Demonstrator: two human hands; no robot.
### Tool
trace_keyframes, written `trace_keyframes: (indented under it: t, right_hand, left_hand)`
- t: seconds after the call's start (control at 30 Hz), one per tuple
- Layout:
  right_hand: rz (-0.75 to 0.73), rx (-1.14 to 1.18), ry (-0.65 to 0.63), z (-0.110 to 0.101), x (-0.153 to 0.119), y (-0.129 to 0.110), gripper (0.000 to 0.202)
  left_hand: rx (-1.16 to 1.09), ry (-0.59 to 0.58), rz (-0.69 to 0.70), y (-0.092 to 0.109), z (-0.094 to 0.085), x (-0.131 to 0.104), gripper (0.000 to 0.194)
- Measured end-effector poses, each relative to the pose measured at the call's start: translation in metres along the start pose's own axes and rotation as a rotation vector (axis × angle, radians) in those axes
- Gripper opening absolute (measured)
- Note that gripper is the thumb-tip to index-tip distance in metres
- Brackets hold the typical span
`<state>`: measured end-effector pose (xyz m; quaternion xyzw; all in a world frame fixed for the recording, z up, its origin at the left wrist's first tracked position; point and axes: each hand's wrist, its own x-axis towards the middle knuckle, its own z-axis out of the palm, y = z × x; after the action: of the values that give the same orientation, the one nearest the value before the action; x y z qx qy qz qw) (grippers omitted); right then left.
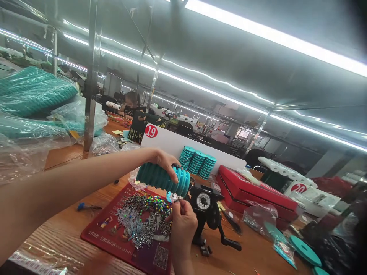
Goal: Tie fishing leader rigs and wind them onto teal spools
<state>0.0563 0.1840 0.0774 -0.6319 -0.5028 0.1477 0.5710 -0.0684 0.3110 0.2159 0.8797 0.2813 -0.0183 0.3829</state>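
Observation:
My left hand (167, 161) is closed over the top of a row of teal spools (156, 177), which lies on its side above the mat. Just below the row's right end, my right hand (184, 219) is closed in a pinch; what lies between its fingertips is too small to make out. A black hand-cranked winder (204, 202) with a round white dial stands right beside the spools; whether they sit on its shaft is hidden. Under both hands, a red mat (114, 244) carries a heap of small metal swivels (145, 233), clear pieces and coloured beads (159, 202).
Stacked teal spools (197, 162) stand against a white board marked 19 (169, 141). A red box (255, 191) sits behind the winder. Bagged teal spools (37, 91) fill the left side past a metal post (91, 76). Another person (132, 105) sits farther back.

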Motion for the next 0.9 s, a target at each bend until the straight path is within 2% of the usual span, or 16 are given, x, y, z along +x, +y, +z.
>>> trace_keyframes:
  t: [0.13, 0.3, 0.5, 0.67, 0.8, 0.9]
  right_hand:
    - [0.129, 0.208, -0.060, 0.000, -0.008, 0.005, 0.022]
    - [0.266, 0.492, -0.118, 0.008, -0.006, -0.004, 0.031]
    - [0.335, 0.712, -0.106, 0.025, 0.001, -0.006, 0.023]
    - [0.280, 0.660, -0.065, 0.022, -0.004, 0.001, 0.019]
    - [0.293, 0.532, -0.197, 0.017, -0.006, 0.004, 0.021]
    - [0.304, 0.522, -0.265, 0.019, -0.001, -0.002, 0.021]
  left_hand:
    - [0.012, 0.003, 0.009, -0.004, -0.002, 0.002, 0.066]
    - [0.029, 0.010, 0.017, -0.007, -0.003, 0.004, 0.064]
    - [0.005, -0.028, 0.017, -0.005, -0.001, 0.002, 0.062]
    - [0.004, -0.010, 0.002, -0.004, -0.002, 0.001, 0.068]
    - [0.000, -0.012, -0.006, -0.006, -0.003, 0.002, 0.066]
    - [-0.013, -0.035, -0.009, -0.006, -0.003, 0.001, 0.060]
